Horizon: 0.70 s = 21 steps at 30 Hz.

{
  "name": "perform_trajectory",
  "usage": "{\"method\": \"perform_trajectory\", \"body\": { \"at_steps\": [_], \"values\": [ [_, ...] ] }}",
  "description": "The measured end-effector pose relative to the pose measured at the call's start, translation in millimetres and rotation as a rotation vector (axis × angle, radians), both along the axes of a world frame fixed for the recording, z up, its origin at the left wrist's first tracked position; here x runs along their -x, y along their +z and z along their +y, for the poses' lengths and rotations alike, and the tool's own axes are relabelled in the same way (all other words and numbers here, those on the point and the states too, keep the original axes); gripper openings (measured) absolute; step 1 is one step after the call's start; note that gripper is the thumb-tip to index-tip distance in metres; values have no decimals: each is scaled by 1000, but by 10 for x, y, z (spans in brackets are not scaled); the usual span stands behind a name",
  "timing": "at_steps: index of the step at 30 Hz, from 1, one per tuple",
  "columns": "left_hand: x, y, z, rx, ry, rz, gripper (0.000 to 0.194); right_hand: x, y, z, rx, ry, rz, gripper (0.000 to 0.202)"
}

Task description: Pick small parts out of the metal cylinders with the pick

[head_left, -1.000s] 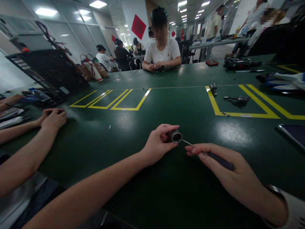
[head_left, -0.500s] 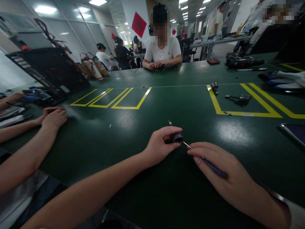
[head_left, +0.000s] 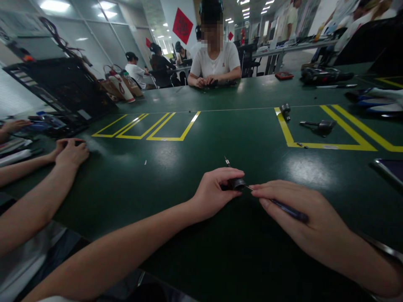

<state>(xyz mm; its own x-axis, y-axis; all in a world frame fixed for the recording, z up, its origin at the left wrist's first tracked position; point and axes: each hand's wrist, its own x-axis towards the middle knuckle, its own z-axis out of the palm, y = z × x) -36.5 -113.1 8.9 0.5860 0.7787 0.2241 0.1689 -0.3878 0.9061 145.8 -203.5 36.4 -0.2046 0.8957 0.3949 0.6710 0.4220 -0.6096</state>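
Observation:
My left hand (head_left: 209, 195) is closed around a small dark cylindrical part (head_left: 237, 183), whose round end faces right. A thin metal shaft (head_left: 227, 162) sticks out past the fingers on its far side. In my right hand (head_left: 299, 214) is a dark blue screwdriver (head_left: 290, 210), pinched between thumb and fingers. Its thin metal tip points left and meets the round end of the part; whether the tip is inside cannot be made out. Both hands are just above the green table (head_left: 176, 180).
Two dark metal parts (head_left: 321, 125) (head_left: 285, 110) and tiny pieces lie around the yellow tape (head_left: 343, 147) at right. A phone (head_left: 390, 170) rests at the right edge. Another person's hands (head_left: 72, 151) are at left; a person (head_left: 215, 63) sits opposite.
My right hand and the screwdriver have shifted slightly right, with the fingers now nearer the part's round end. My left hand still holds the part. The view has tilted slightly.

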Motion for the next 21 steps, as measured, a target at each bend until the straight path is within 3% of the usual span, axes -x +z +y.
{"method": "perform_trajectory", "body": {
  "at_steps": [6,12,14,16,21],
  "values": [
    [8,31,-3,-132,-2,62,33,-39,1,15,127,-45,86,21],
    [-6,-9,25,133,42,-26,45,-8,-49,-5,54,-7,99,23],
    [2,-12,40,138,43,-26,46,-5,-62,-3,36,3,101,23],
    [24,2,59,31,42,33,48,-6,-71,3,40,10,100,22],
    [91,106,112,-461,-33,376,38,-5,-75,18,145,6,112,20]
  ]
}}
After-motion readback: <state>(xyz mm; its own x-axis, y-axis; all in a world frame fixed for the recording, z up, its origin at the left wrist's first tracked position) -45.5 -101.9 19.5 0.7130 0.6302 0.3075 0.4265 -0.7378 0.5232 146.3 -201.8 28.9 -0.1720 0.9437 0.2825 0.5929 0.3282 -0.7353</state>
